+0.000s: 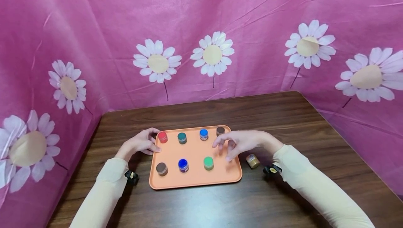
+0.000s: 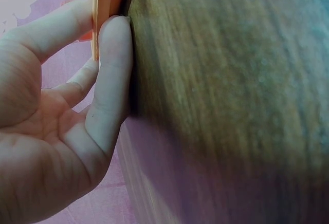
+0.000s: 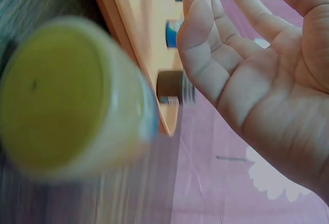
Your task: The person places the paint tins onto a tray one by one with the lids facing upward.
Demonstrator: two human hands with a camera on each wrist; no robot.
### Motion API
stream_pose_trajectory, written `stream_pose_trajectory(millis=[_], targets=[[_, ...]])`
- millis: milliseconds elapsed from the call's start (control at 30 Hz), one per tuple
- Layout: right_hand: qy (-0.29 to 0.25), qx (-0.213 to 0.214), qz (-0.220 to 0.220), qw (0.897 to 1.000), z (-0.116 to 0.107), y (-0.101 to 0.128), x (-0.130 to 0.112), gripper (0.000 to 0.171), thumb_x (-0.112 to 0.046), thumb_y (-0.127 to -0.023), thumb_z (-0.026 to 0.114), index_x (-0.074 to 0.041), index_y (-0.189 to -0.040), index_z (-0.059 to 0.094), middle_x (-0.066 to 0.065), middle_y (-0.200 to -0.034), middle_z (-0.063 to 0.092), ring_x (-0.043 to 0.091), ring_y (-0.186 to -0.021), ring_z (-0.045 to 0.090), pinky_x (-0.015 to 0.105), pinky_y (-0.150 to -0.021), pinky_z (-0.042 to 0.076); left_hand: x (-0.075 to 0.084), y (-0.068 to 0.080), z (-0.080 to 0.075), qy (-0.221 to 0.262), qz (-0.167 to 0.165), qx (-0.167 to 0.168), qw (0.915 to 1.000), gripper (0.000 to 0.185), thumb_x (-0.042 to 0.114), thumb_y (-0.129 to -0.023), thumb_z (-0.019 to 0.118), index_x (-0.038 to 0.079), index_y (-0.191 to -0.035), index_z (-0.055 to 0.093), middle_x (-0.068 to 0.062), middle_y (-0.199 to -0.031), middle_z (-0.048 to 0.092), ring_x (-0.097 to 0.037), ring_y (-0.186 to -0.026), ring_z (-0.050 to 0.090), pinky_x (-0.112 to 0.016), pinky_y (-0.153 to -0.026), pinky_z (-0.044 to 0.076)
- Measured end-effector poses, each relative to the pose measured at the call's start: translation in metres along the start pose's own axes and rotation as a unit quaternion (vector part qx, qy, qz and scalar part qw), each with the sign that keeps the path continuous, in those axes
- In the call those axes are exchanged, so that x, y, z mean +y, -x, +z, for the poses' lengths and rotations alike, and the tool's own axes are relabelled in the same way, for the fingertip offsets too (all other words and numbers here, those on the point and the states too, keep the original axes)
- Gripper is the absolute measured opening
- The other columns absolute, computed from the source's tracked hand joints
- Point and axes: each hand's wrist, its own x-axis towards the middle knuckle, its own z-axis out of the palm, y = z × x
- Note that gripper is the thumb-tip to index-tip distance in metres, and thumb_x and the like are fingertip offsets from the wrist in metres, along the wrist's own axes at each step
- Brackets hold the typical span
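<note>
An orange tray (image 1: pixel 195 182) lies on a dark wooden table (image 1: pixel 283 116). On it stand several small paint jars: red (image 1: pixel 162 137), dark green (image 1: pixel 182 137), blue (image 1: pixel 203 134) and brown (image 1: pixel 220 130) at the back, brown (image 1: pixel 162 168), blue (image 1: pixel 183 165) and green (image 1: pixel 208 163) in front. My left hand (image 1: pixel 153 144) pinches the tray's left rim, and the left wrist view shows the orange rim (image 2: pixel 105 3) between its fingers (image 2: pixel 115 44). My right hand (image 1: pixel 225 148) hovers over the tray's right side with fingers spread and holds nothing.
A yellow-lidded jar (image 1: pixel 253 160) stands on the table just right of the tray, below my right wrist; it fills the right wrist view's foreground as a blur (image 3: pixel 67 95). Pink flowered cloth (image 1: pixel 201 28) walls the table on three sides.
</note>
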Motion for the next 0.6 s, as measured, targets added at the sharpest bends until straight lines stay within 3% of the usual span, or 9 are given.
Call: stream_pose_trajectory(millis=[167,367,600], targets=[[0.004,0.024,-0.007,1.000,-0.006,0.021,0.007,0.055,-0.011,-0.091,0.077,0.001,-0.139,0.053,0.027,-0.122,0.053,0.025,-0.074,0.066,0.027,-0.070,0.055,0.000,-0.001,0.000,-0.003,0.000,0.000,1.0000,0.080,-0.002,-0.076,0.086,0.002,-0.142,0.041,-0.016,-0.098,0.055,-0.019,-0.074,0.061,-0.036,-0.062,0.060],[-0.001,0.049,0.015,0.999,-0.012,0.049,0.018,0.056,-0.013,-0.091,0.078,0.001,-0.139,0.052,0.026,-0.123,0.051,0.029,-0.072,0.065,0.031,-0.067,0.057,0.001,-0.002,-0.001,-0.002,0.000,-0.001,1.0000,0.080,-0.001,-0.076,0.086,0.002,-0.143,0.041,-0.016,-0.099,0.054,-0.019,-0.075,0.061,-0.036,-0.063,0.060],[0.020,0.074,0.035,0.996,-0.012,0.074,0.034,0.055,-0.015,-0.091,0.078,-0.002,-0.138,0.053,0.023,-0.124,0.054,0.021,-0.066,0.062,0.027,-0.064,0.053,-0.001,-0.005,-0.004,0.001,-0.004,-0.004,1.0000,0.080,-0.002,-0.077,0.085,0.002,-0.143,0.040,-0.015,-0.099,0.055,-0.019,-0.076,0.062,-0.036,-0.064,0.060]])
